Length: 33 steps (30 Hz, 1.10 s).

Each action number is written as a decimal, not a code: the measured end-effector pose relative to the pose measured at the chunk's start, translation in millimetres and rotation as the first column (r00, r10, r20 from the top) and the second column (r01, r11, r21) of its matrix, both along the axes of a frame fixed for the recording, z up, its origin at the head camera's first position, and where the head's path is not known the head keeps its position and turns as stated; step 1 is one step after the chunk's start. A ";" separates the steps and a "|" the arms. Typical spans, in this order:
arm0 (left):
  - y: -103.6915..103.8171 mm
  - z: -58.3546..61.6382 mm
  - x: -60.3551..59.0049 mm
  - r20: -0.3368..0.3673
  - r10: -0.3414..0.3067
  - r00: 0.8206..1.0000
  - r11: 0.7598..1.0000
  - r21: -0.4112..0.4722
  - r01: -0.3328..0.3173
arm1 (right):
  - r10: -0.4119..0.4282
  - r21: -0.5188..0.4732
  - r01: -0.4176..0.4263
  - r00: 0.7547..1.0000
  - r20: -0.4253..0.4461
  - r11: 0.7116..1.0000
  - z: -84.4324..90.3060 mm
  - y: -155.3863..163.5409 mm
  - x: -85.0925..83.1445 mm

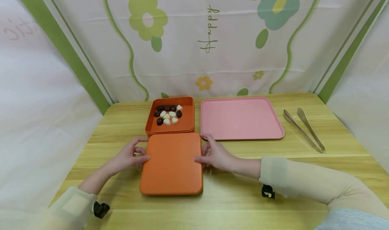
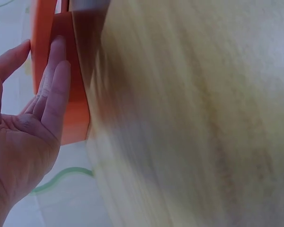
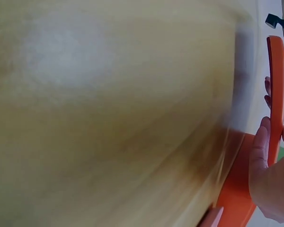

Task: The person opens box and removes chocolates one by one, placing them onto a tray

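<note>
Just below the centre of the head view, an orange lid point(image 1: 171, 164) is held clear of the table point(image 1: 258, 209), its upper edge overlapping the front wall of an orange box point(image 1: 186, 123) in that view. The left hand point(image 1: 129, 154) pinches the lid's left side, thumb on top and fingers beneath the edge; the right hand point(image 1: 217, 154) pinches the right side likewise. Both grips sit toward the lid's upper half, so the lower part could dip if either thumb eases, and raising one side faster might twist the smooth panel loose. Whether lid and box touch, I cannot tell; if the edge catches the wall, a forward push could shove the box and jostle the white pieces point(image 1: 172, 114) and dark pieces point(image 1: 160, 121) lying loose left of its middle. To the right, the right hand's fingers are near the lower left corner of the pink tray point(image 1: 240, 118), so a careless swing outward might knock it askew. Farther right lie metal tongs point(image 1: 305, 135), well apart from both hands, where the risk looks slight.
</note>
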<state>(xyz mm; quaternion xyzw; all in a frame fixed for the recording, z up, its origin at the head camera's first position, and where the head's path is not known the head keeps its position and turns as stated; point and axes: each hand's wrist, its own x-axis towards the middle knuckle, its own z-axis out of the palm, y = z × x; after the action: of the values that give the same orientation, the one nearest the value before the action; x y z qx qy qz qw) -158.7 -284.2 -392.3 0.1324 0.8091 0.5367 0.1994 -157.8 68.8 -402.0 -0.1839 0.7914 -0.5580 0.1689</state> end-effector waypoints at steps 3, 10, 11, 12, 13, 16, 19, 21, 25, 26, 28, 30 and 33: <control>-0.1 -1.6 -0.2 -0.011 -0.018 1.000 0.999 -0.035 0.018 | 0.001 0.019 -0.001 1.000 -0.004 1.000 -2.0 -0.9 0.9; 0.4 -7.7 -4.8 -0.005 -0.035 0.999 0.995 -0.091 0.035 | -0.012 0.040 0.012 1.000 -0.004 0.999 -7.9 -4.7 -2.1; 0.2 -8.4 -5.3 -0.005 -0.036 0.999 0.995 -0.097 0.035 | -0.010 0.038 0.011 1.000 -0.005 0.999 -9.4 -5.4 -2.7; -0.1 -9.1 -5.7 -0.004 -0.036 0.999 0.994 -0.101 0.035 | -0.008 0.036 0.009 1.000 -0.008 0.999 -11.1 -6.0 -3.2; -0.5 -9.7 -6.0 -0.003 -0.035 0.999 0.994 -0.107 0.034 | -0.005 0.034 0.006 1.000 -0.010 0.999 -12.5 -6.8 -3.6; -1.4 -10.8 -6.3 -0.006 -0.031 0.999 0.992 -0.126 0.030 | 0.010 0.032 -0.009 1.000 -0.013 0.999 -17.2 -8.7 -4.7; -1.8 -11.6 -6.6 -0.006 -0.024 1.000 0.990 -0.141 0.023 | 0.015 0.035 -0.015 1.000 -0.008 0.999 -20.2 -10.2 -6.3; -1.7 -11.9 -7.1 -0.006 -0.017 1.000 0.988 -0.156 0.016 | 0.020 0.040 -0.020 1.000 -0.007 0.999 -21.5 -10.7 -8.3; -1.3 -13.3 -8.3 0.008 -0.003 1.000 0.982 -0.186 0.004 | 0.052 0.068 -0.052 0.999 0.005 0.996 -22.1 -10.9 -13.5; -1.3 -13.7 -8.5 0.012 0.000 1.000 0.981 -0.193 0.002 | 0.064 0.071 -0.065 0.998 0.008 0.995 -22.2 -10.9 -14.8; -1.3 -14.5 -9.0 0.020 0.002 1.000 0.980 -0.200 0.002 | 0.085 0.079 -0.086 0.996 0.013 0.993 -22.2 -10.6 -17.2; -1.5 -15.2 -9.5 0.021 0.002 1.000 0.979 -0.206 0.002 | 0.101 0.078 -0.102 0.995 0.017 0.992 -22.6 -10.2 -19.1; -1.6 -16.0 -10.3 0.021 -0.001 1.000 0.978 -0.210 0.006 | 0.112 0.079 -0.113 0.994 0.016 0.990 -23.5 -9.8 -20.9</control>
<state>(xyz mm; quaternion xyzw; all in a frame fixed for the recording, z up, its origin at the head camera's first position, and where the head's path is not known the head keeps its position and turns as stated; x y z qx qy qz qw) -169.0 -285.8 -408.3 0.1065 0.8589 0.4493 0.2215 -178.7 58.9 -425.5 -0.2180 0.8006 -0.5165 0.2117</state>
